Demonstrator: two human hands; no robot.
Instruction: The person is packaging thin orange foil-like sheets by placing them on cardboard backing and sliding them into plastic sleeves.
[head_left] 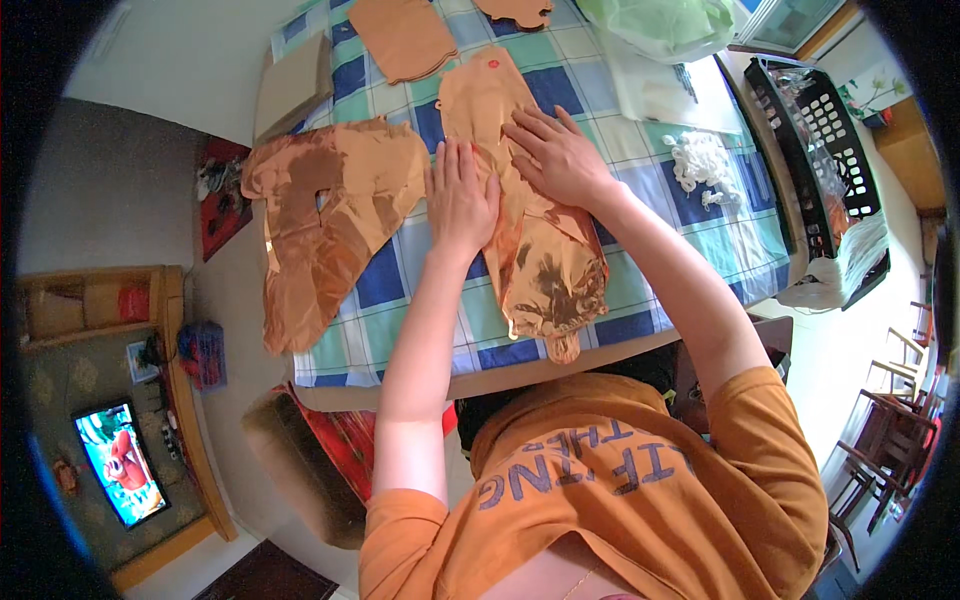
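A long copper-coloured foil balloon (555, 262), flat and uninflated, lies lengthwise on the checked tablecloth in front of me. Its near end hangs slightly past the table's front edge. My left hand (462, 195) rests flat on its left edge, fingers stretched out and pointing away from me. On its right side, a little farther up, my right hand (562, 158) lies flat with the fingers spread. Left of these, another crumpled foil balloon (340, 195) with a hole in it hangs over the table's left edge.
Stacks of flat foil balloons (403, 38) lie at the far side, beside a cardboard box (293, 88). To the right are a green plastic bag (660, 25), a heap of white ribbon (703, 165) and a black basket (825, 150). A lit television (122, 462) stands at left.
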